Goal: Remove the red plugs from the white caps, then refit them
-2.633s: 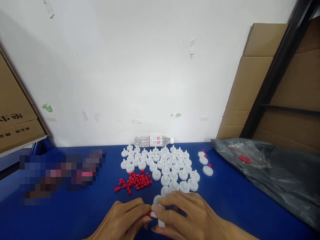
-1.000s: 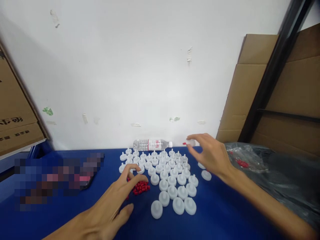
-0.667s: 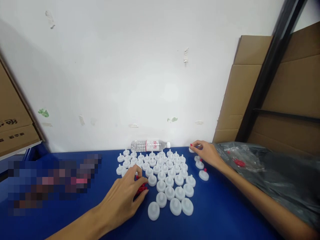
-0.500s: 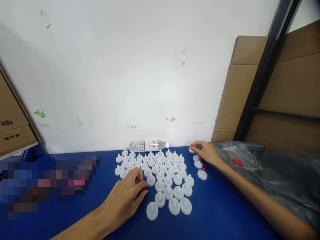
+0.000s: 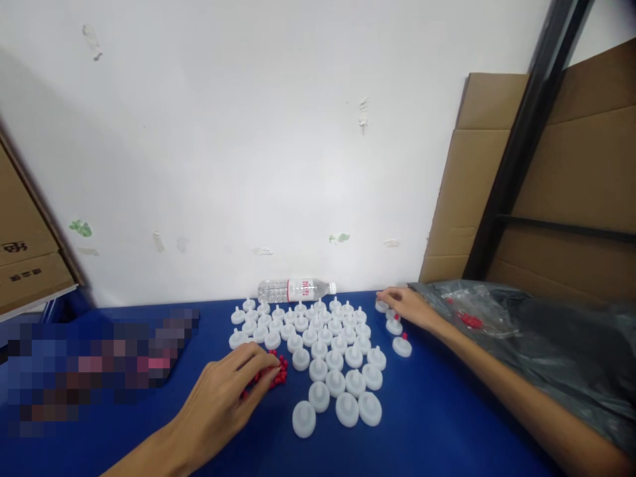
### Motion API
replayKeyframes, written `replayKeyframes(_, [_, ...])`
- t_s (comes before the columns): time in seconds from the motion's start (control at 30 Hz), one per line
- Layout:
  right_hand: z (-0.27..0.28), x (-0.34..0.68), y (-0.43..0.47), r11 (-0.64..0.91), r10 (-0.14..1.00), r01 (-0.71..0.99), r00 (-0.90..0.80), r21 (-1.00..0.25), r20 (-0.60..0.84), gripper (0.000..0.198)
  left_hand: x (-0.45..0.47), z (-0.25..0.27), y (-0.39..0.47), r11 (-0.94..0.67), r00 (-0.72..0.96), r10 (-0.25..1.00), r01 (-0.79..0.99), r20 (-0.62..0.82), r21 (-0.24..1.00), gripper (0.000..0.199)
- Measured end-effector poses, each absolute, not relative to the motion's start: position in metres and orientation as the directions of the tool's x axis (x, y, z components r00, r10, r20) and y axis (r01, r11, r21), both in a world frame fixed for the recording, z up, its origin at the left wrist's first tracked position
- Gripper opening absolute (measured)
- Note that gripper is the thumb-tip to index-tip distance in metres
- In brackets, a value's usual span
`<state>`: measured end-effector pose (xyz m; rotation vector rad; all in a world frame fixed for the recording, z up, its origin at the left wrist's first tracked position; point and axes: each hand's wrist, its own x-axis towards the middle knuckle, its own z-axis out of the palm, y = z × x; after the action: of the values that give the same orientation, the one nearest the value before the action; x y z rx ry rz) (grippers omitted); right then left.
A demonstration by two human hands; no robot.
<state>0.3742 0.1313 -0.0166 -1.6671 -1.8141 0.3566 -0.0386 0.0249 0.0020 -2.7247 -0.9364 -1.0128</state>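
My left hand (image 5: 226, 381) reaches over a pile of small red caps (image 5: 281, 371), thumb and fingertips drawn together among them. Whatever is between those fingertips is hidden. My right hand (image 5: 408, 307) is closed at the top of a white nozzle lid (image 5: 381, 307) at the far right, pinching the red cap on its tip; the fingers cover that cap. Nearer me, white lids (image 5: 402, 347) with red caps on their nozzles stand in a line beside this hand. Between my hands, many bare white nozzle lids (image 5: 334, 383) stand upright on the blue tabletop (image 5: 422, 417).
A clear water bottle (image 5: 298, 290) lies along the wall behind the lids. On the right, a bag with red caps (image 5: 470, 321) rests on dark plastic sheeting (image 5: 556, 351). Cardboard (image 5: 467, 185) leans near a black post. A blurred-out object (image 5: 173, 338) lies at left.
My left hand has drawn left and toward me, uncovering more of the red pile. My right hand stays at the far lid, its fingertips now covering the red cap that showed before.
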Motion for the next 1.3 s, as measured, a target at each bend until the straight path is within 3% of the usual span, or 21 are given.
replayKeyframes(0.17, [-0.01, 0.368, 0.124, 0.185, 0.955, 0.812, -0.016, -0.553, 0.295, 0.046, -0.048, -0.002, 0.023, -0.814, 0.581, 0.523, 0.557, 0.623, 0.164, 0.016])
replayKeyframes(0.3, [0.009, 0.361, 0.106, 0.257, 0.904, 0.848, -0.04, -0.463, 0.427, 0.042, -0.048, 0.001, 0.017, -0.844, 0.596, 0.501, 0.497, 0.627, 0.201, 0.019])
replayKeyframes(0.6, [0.018, 0.321, 0.078, 0.544, 0.817, 0.774, -0.4, -0.323, 0.416, 0.042, -0.042, 0.009, 0.003, -0.856, 0.604, 0.476, 0.485, 0.64, 0.179, 0.022])
replayKeyframes(0.8, [0.011, 0.321, 0.078, 0.551, 0.821, 0.778, -0.44, -0.304, 0.363, 0.051, -0.043, 0.003, 0.006, -0.838, 0.593, 0.518, 0.497, 0.617, 0.225, 0.023])
replayKeyframes(0.9, [0.016, 0.322, 0.076, 0.587, 0.791, 0.756, -0.46, -0.29, 0.404, 0.052, -0.043, 0.0, 0.007, -0.832, 0.585, 0.523, 0.508, 0.62, 0.222, 0.022])
replayKeyframes(1.03, [0.028, 0.322, 0.072, 0.539, 0.782, 0.8, -0.36, -0.263, 0.508, 0.042, -0.044, -0.003, 0.008, -0.822, 0.56, 0.531, 0.524, 0.636, 0.224, 0.023])
replayKeyframes(1.17, [0.034, 0.314, 0.064, 0.586, 0.677, 0.771, -0.295, -0.251, 0.675, 0.027, -0.047, -0.006, 0.008, -0.841, 0.568, 0.506, 0.492, 0.649, 0.226, 0.03])
replayKeyframes(1.3, [0.031, 0.29, 0.048, 0.734, 0.566, 0.642, -0.395, -0.224, 0.723, 0.022, -0.047, -0.005, 0.009, -0.834, 0.578, 0.533, 0.482, 0.618, 0.268, 0.03])
